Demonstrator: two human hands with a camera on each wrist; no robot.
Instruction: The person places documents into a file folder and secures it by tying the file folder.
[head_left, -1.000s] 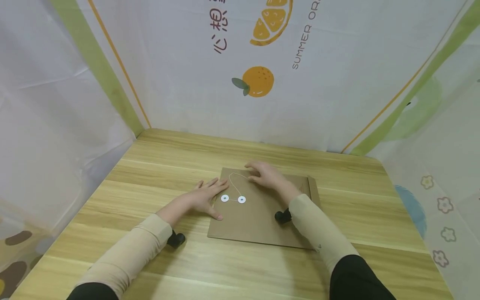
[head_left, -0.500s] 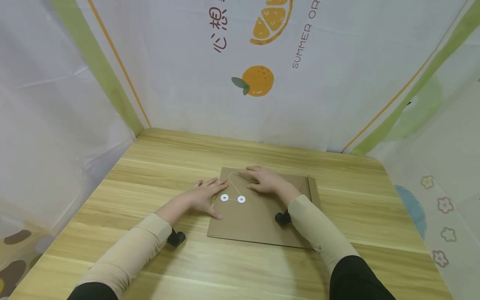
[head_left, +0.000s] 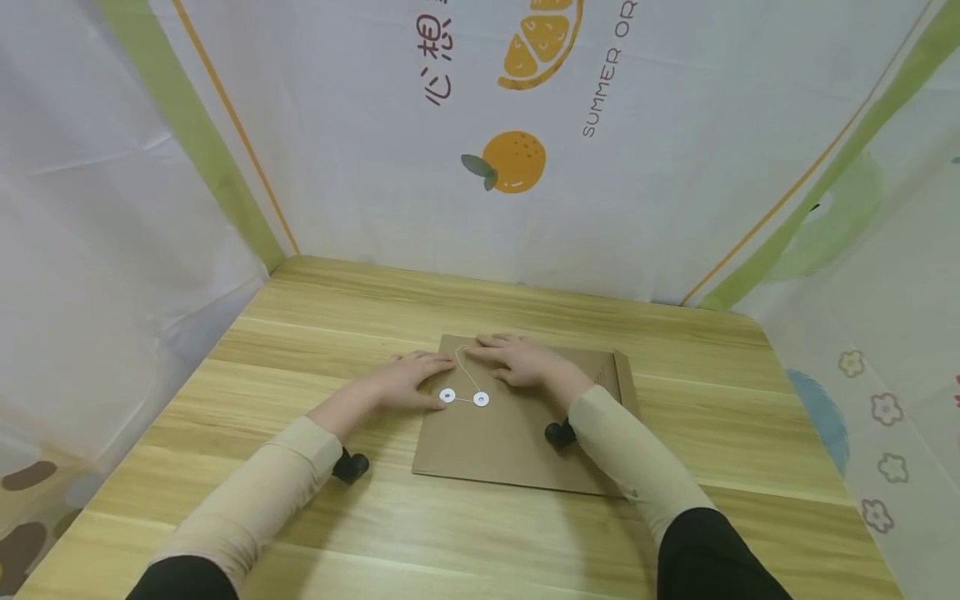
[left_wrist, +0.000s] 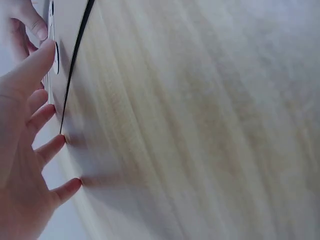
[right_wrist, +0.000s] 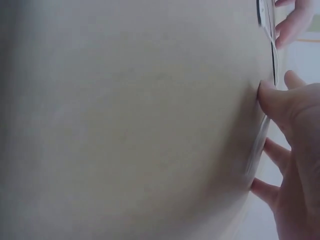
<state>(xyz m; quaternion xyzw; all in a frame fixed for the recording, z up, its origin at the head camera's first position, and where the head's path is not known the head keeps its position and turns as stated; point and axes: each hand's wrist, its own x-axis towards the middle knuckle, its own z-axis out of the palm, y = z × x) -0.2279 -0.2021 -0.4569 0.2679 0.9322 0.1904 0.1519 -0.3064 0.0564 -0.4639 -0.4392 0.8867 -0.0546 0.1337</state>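
Note:
A brown kraft string-tie envelope (head_left: 510,446) lies flat on the wooden table in the head view. Two white discs, a left one (head_left: 447,396) and a right one (head_left: 481,399), sit near its left end. A thin pale string (head_left: 462,371) joins them and loops up toward the right hand's fingers. My left hand (head_left: 401,383) rests at the envelope's left edge, its thumb (left_wrist: 37,62) right by the left disc, its other fingers spread. My right hand (head_left: 521,362) lies over the upper part, thumb (right_wrist: 270,97) and spread fingertips on the paper, close to the string.
The wooden table (head_left: 300,517) runs out around the envelope. White printed cloth (head_left: 360,183) hangs behind and at both sides. A black wrist camera (head_left: 350,467) sits under the left cuff and another black camera (head_left: 558,433) under the right.
My right hand has come down and left from above the string, fingers now lower on the envelope. My left thumb has moved up from the lower edge to the left disc.

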